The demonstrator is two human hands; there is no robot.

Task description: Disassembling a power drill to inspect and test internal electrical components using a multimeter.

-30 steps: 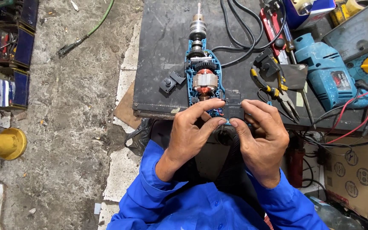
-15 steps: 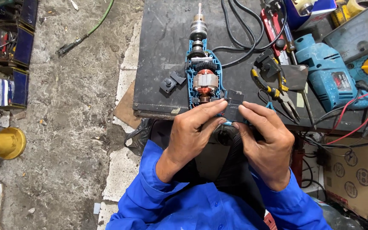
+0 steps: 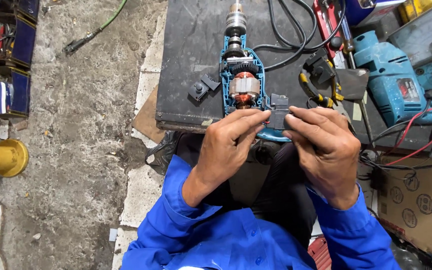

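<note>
An opened blue electric drill (image 3: 241,75) lies on the dark workbench (image 3: 191,65), chuck pointing away, its copper-wound motor exposed. Over its handle end both hands meet on a small black switch block (image 3: 279,114). My left hand (image 3: 228,150) pinches the block's left side with thumb and forefinger. My right hand (image 3: 321,147) grips its right side. Thin wires run from the block into the drill body. Blue sleeves cover both forearms.
Two small black parts (image 3: 203,87) lie left of the drill. Yellow-handled pliers (image 3: 316,90), a black cable (image 3: 296,35) and a second blue drill (image 3: 393,80) sit to the right. A cardboard box (image 3: 421,205) stands lower right; a yellow object (image 3: 1,157) rests on the concrete floor.
Both hands stay on the switch block at the drill's handle end, shifting it only slightly. The drill has not moved.
</note>
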